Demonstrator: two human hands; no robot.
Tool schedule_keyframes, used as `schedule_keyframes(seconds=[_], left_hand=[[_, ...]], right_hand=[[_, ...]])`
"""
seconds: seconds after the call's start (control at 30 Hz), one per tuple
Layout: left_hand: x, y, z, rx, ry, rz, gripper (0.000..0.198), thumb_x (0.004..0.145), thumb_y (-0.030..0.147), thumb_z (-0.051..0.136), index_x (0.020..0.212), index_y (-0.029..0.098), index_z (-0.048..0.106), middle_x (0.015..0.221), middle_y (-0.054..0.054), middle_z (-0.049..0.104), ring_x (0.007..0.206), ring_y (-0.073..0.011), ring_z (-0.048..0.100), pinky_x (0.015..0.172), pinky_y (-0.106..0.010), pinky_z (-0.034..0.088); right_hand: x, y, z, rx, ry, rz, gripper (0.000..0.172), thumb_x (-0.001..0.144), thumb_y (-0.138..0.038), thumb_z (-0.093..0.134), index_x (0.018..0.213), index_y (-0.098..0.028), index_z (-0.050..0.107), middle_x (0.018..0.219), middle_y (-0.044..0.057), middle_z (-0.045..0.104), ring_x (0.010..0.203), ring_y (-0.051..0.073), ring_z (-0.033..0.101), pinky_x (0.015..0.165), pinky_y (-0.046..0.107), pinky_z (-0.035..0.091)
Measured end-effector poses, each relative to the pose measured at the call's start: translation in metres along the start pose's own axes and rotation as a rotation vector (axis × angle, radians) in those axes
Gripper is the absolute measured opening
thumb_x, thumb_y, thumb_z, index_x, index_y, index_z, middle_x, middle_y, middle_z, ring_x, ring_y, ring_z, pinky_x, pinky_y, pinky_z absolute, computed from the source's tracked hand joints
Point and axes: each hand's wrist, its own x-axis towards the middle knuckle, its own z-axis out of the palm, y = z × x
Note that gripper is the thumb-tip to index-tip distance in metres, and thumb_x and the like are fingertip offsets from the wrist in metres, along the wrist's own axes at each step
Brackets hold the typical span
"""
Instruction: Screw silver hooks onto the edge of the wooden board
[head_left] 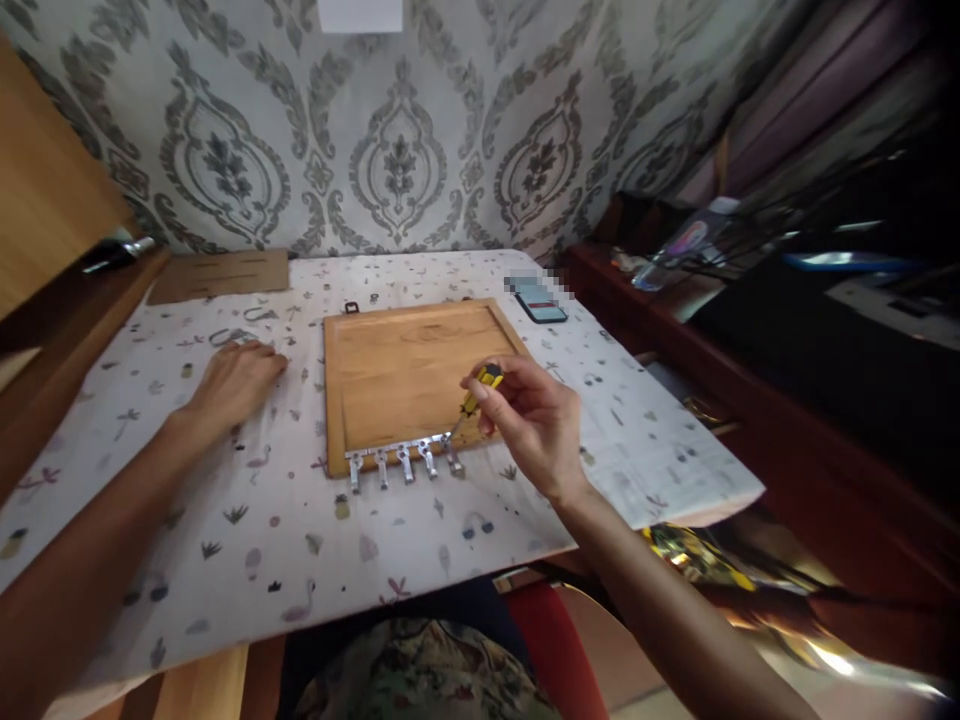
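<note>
A wooden board lies on the patterned table, with a metal rail of several hooks along its near edge. My right hand is closed on a small yellow and black screwdriver; its tip rests at the right end of the rail. My left hand lies on the table left of the board, fingers curled loosely, beside a loose metal hook. Whether it holds anything is hidden.
A phone lies at the table's far right. A brown cardboard piece lies at the back left. A dark wooden sideboard with a bottle stands to the right. A wooden shelf borders the left.
</note>
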Motion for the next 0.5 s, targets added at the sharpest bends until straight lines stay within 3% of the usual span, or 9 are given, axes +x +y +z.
schedule_keyframes(seconds=[0.2, 0.33, 0.5], left_hand=[[0.001, -0.002, 0.000, 0.040, -0.028, -0.059, 0.029, 0.091, 0.017, 0.039, 0.080, 0.022, 0.065, 0.084, -0.013, 0.069, 0.093, -0.0357, 0.068, 0.073, -0.042, 0.049], [0.000, 0.002, -0.005, 0.024, -0.019, -0.101, 0.027, 0.092, 0.020, 0.040, 0.078, 0.024, 0.061, 0.085, -0.011, 0.068, 0.091, -0.0354, 0.068, 0.067, -0.040, 0.046], [-0.001, 0.041, -0.022, -0.370, 0.063, -0.125, 0.016, 0.090, 0.031, 0.055, 0.088, 0.025, 0.070, 0.091, -0.005, 0.076, 0.085, -0.0284, 0.068, 0.080, -0.040, 0.050]], right_hand=[[-0.001, -0.002, 0.000, 0.019, -0.008, 0.030, 0.039, 0.082, -0.052, 0.087, 0.093, -0.021, 0.068, 0.079, 0.000, 0.069, 0.052, 0.007, 0.055, 0.044, 0.021, 0.053], [-0.001, 0.000, -0.001, -0.014, -0.017, 0.046, 0.039, 0.083, -0.054, 0.086, 0.094, -0.021, 0.067, 0.075, -0.002, 0.067, 0.050, 0.007, 0.053, 0.044, 0.022, 0.051], [0.000, 0.002, -0.002, -0.011, -0.024, 0.049, 0.043, 0.083, -0.058, 0.085, 0.096, -0.022, 0.066, 0.073, -0.004, 0.066, 0.050, 0.006, 0.054, 0.044, 0.022, 0.049]])
